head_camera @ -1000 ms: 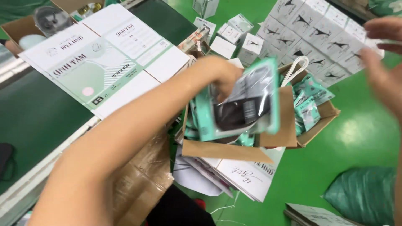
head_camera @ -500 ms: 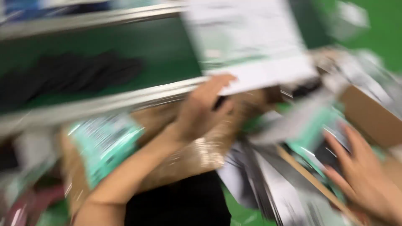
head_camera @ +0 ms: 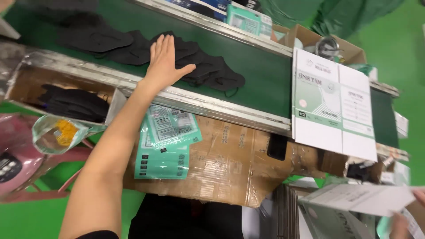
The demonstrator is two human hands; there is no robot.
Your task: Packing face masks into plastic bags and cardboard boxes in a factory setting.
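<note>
Running diagonally across the top of the view, a green conveyor belt with a metal rail along its near edge carries a loose row of black face masks. Below the rail lies a flattened brown cardboard sheet, taped and glossy, with a stack of teal mask pouches on its left part. A white-and-green printed carton flat lies across the belt and rail at right. An open cardboard tray at left, just under the rail, holds more black masks.

Left hand: flat, palm down, fingers spread and extended, pressing on the black masks on the belt; nothing is gripped. Forearm crosses the rail and the teal pouches.

Right hand: only a few fingers show at the lower right corner, touching a white folded box flat. Whether they pinch it or merely rest against it cannot be told.

Smaller items: a clear plastic bag with yellow contents at left, a pink object beneath it, a small black rectangular device on the cardboard near the rail.
</note>
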